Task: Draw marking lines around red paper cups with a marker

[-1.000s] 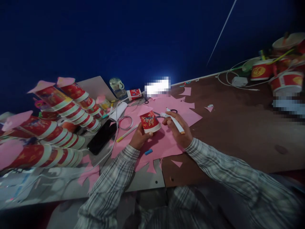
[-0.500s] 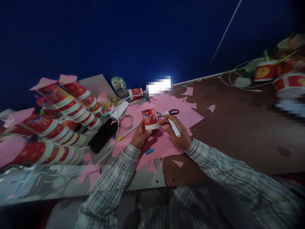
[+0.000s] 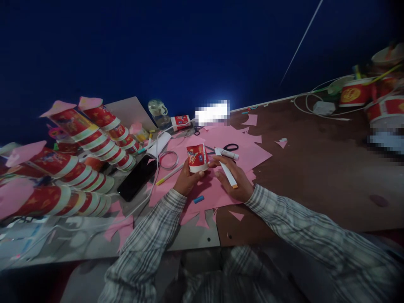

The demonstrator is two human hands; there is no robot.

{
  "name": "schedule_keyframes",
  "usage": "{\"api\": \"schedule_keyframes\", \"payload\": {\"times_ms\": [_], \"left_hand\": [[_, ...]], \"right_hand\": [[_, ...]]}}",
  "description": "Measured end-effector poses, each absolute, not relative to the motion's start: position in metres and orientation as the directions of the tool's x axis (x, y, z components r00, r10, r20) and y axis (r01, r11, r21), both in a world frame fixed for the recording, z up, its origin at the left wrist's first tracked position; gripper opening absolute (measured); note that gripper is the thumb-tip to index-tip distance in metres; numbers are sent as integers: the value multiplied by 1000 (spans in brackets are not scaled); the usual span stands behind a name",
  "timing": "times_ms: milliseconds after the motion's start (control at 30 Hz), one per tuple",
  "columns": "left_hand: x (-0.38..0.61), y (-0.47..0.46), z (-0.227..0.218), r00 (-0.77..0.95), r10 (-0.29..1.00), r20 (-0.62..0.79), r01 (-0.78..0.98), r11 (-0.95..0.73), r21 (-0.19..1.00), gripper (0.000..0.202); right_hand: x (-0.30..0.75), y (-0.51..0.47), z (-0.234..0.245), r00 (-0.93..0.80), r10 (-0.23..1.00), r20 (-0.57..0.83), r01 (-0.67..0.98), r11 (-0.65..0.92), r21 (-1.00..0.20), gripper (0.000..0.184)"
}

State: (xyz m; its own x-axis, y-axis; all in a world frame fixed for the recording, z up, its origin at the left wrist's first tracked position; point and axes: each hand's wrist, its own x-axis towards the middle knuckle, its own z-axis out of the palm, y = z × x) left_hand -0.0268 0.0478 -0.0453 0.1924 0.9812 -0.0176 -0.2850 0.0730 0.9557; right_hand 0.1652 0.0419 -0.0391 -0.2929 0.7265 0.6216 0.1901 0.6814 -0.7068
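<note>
My left hand (image 3: 187,179) is closed around the lower part of a red and white paper cup (image 3: 197,157), which stands nearly upright above pink paper (image 3: 217,195). Between thumb and fingers my right hand (image 3: 235,176) grips a white marker (image 3: 227,170) with an orange end; its fingertips are close to the cup's right side, and I cannot tell if they touch it. Just beyond that hand lie black-handled scissors (image 3: 232,147) and another white marker (image 3: 232,155). A blue marker cap (image 3: 198,199) rests on the paper below the cup.
Several stacks of red cups with pink paper cones (image 3: 78,126) lean at left. Near them are a black phone (image 3: 135,181), a white cable, a yellow-tipped marker (image 3: 170,174) and a clear bottle (image 3: 158,111). Red tubs (image 3: 353,92) and a charger (image 3: 324,108) sit far right.
The cup has turned slightly in my left hand, so a blue mark on its print now shows. My right hand has shifted a little, and the second white marker behind it is more visible.
</note>
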Motion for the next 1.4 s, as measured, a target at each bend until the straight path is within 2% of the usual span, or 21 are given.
{"api": "schedule_keyframes", "payload": {"times_ms": [200, 333, 433, 533, 667, 867, 1033, 1267, 1400], "left_hand": [[-29, 47, -49, 110, 991, -82, -376, 118, 919, 62], [-29, 47, -44, 79, 996, -38, -411, 67, 909, 62], [-30, 49, -42, 37, 998, -51, -424, 62, 903, 60], [-31, 51, -45, -35, 997, -71, -435, 48, 899, 60], [-34, 54, -47, -37, 995, -92, -471, 64, 880, 64], [-33, 55, -46, -81, 989, -122, -523, 62, 850, 68], [-34, 55, -42, -44, 992, -120, -550, 76, 832, 69], [-34, 54, -39, -58, 989, -134, -579, 76, 812, 67], [-36, 55, -41, -51, 990, -133, -592, 77, 802, 64]], "right_hand": [[168, 36, -34, -172, 707, 686, 202, 707, -678, 39], [166, 30, -33, -342, 583, 737, 163, 809, -565, 42], [159, 27, -36, -516, 418, 748, 99, 896, -432, 48], [151, 24, -44, -611, 284, 739, 44, 944, -326, 49], [143, 22, -53, -692, 245, 679, 74, 960, -271, 41], [138, 22, -58, -696, 144, 703, 37, 986, -165, 33], [136, 20, -58, -737, 131, 663, 51, 989, -139, 23], [135, 16, -60, -730, 201, 653, 144, 980, -141, 22], [137, 17, -60, -730, 264, 630, 174, 964, -202, 22]]}}
